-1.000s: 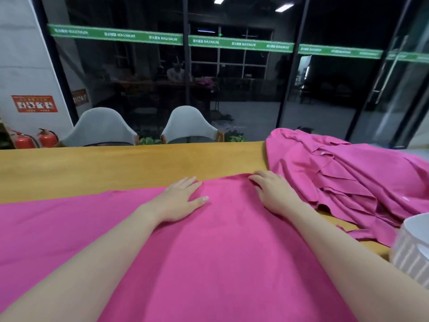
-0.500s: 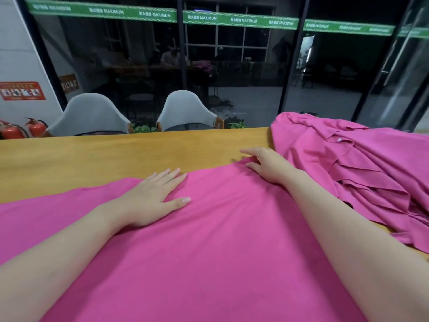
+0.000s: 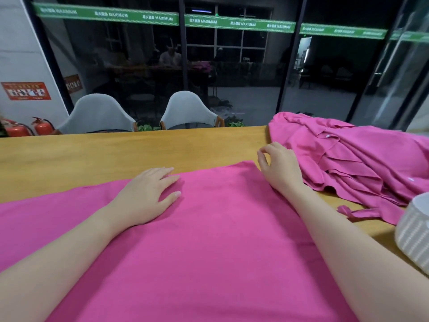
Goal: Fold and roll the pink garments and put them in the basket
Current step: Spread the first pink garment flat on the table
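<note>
The spread garment runs nine-to-three on the bench — its far corner sits at seven o'clock of the right hand, loosely curled and empty, while the left hand presses flat.

The spread pink garment ran off the left and bottom edges, so its full shape could not be told, and both forearms covered parts of it. The left hand hid the cloth under its palm. The right hand had its fingers curled at the garment's far corner; whether they pinched the cloth or held nothing could not be told. The pile of pink garments was cut by the right edge, its count unclear. The basket showed only a striped part at the right edge, its inside hidden. The surface was cut at the left edge.
</note>
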A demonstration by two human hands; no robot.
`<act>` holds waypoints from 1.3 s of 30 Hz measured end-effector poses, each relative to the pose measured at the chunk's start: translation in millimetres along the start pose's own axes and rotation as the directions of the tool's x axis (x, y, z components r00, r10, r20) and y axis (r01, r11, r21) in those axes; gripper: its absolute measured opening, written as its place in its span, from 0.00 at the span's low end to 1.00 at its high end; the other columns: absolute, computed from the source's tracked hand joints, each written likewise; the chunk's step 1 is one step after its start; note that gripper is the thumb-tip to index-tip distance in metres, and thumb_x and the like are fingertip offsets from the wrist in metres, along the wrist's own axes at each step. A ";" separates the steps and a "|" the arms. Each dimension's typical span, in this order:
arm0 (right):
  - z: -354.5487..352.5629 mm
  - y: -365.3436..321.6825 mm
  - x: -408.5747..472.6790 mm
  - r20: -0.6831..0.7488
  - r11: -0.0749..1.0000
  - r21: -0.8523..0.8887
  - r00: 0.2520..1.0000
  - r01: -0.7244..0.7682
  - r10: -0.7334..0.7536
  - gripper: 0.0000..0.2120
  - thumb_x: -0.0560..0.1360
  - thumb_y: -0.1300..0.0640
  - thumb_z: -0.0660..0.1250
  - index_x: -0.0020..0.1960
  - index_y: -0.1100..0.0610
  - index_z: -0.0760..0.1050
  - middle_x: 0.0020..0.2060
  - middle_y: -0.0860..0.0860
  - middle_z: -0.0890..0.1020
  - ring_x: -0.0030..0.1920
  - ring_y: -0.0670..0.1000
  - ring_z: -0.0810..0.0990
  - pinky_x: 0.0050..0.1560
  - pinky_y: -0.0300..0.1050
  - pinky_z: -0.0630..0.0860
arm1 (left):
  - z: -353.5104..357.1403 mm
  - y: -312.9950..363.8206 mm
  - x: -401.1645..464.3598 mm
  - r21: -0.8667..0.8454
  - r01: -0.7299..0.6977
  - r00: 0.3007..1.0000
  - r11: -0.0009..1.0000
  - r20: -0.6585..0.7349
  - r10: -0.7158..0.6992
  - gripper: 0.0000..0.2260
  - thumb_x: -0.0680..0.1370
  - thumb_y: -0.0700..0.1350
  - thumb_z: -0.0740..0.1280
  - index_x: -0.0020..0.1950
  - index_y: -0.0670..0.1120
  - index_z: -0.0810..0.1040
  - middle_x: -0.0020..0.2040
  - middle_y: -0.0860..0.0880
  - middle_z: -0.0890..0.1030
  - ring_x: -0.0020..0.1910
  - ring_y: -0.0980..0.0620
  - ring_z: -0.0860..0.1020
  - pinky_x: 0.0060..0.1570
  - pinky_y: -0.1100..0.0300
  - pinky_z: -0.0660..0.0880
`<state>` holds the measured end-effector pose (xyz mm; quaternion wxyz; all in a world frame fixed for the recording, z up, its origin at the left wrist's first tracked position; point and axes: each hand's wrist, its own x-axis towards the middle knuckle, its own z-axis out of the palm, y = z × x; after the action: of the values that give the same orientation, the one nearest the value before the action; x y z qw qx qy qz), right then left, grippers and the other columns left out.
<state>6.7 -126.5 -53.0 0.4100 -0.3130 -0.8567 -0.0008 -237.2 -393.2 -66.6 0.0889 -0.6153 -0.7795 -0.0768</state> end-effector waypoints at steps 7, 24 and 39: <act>-14.2 -60.7 -50.3 0.586 0.996 0.064 0.805 0.065 -0.091 0.20 0.86 0.54 0.55 0.75 0.57 0.70 0.75 0.55 0.71 0.75 0.53 0.68 0.75 0.46 0.61 | 4.8 26.6 -15.2 -0.123 0.105 0.962 0.987 0.263 -0.070 0.42 0.76 0.75 0.47 0.84 0.54 0.48 0.84 0.55 0.46 0.82 0.56 0.44 0.81 0.53 0.43; -21.1 -60.5 -49.2 0.674 0.866 -0.412 0.735 0.282 0.082 0.32 0.83 0.37 0.40 0.82 0.50 0.54 0.82 0.55 0.55 0.82 0.56 0.50 0.80 0.61 0.45 | -15.2 51.1 -51.0 -0.067 0.288 0.915 0.955 0.314 -0.254 0.38 0.79 0.73 0.42 0.84 0.54 0.44 0.84 0.48 0.42 0.82 0.46 0.41 0.80 0.46 0.39; -75.1 -177.7 -162.0 0.743 0.979 0.033 0.650 0.203 -0.160 0.39 0.77 0.28 0.43 0.83 0.47 0.52 0.83 0.55 0.52 0.82 0.55 0.49 0.81 0.54 0.47 | -82.6 -5.0 -320.0 0.045 0.714 0.657 0.699 0.299 -0.692 0.46 0.72 0.79 0.46 0.84 0.56 0.46 0.84 0.45 0.46 0.83 0.42 0.46 0.80 0.45 0.45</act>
<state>39.8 -375.6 -71.7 0.0159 -0.2096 -0.9757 0.0627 -165.7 -715.9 -61.0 -0.0877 -0.2732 -0.9570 -0.0426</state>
